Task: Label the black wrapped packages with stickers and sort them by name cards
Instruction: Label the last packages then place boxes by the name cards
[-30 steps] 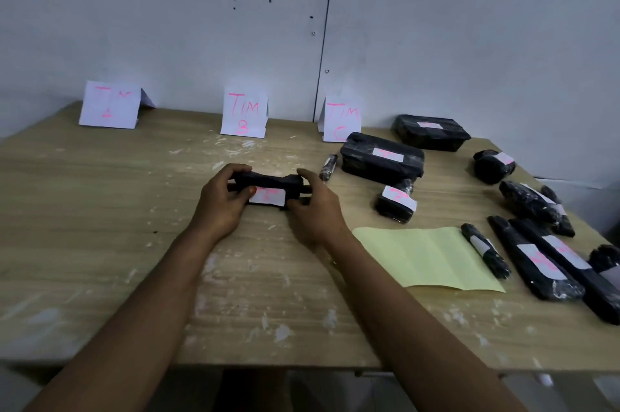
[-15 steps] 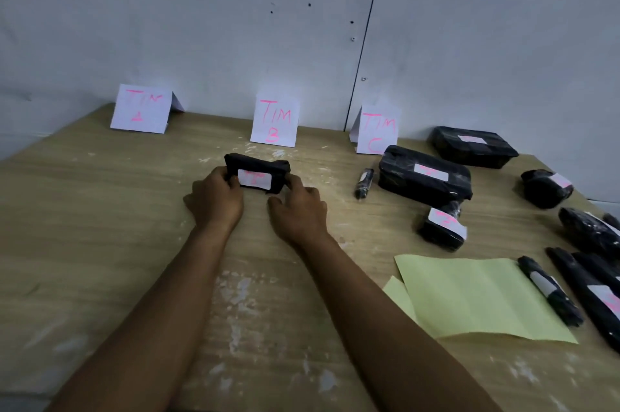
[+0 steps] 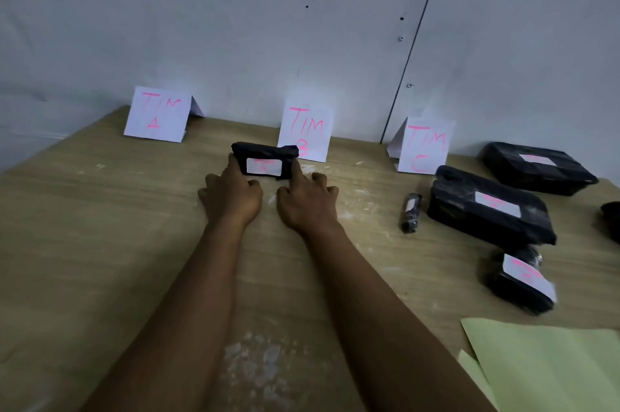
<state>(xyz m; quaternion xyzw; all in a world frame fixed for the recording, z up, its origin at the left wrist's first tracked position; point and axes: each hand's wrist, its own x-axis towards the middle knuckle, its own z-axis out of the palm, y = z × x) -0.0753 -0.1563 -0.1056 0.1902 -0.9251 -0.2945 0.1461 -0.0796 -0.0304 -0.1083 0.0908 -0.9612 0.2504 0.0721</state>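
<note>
A small black plastic-wrapped rectangular package (image 3: 265, 160) with a white sticker (image 3: 263, 166) bearing pink marks stands on its long edge on the pale wooden table (image 3: 100, 244), directly in front of the middle white folded name card (image 3: 307, 133), lettered "TIM" in pink, whose lower left corner it overlaps. The left hand (image 3: 231, 195) holds the package's left end, with a finger up against that end and the thumb tucked below. The right hand (image 3: 307, 200) holds the right end with its forefinger raised along the side, the other fingers loosely bent on the table. A second white folded card (image 3: 156, 114) stands to the far left by the wall, and a third (image 3: 424, 148) to the right. Beyond the third card lie two large flat black wrapped boxes (image 3: 489, 207) (image 3: 536, 166), each stickered; a small black wrapped cylinder (image 3: 412, 217) lies just left of the nearer box, and a stubby black wrapped parcel (image 3: 523, 280) with a white label lies nearer the viewer. A pale yellow-green paper sheet (image 3: 550, 364) occupies the lower right corner.
</note>
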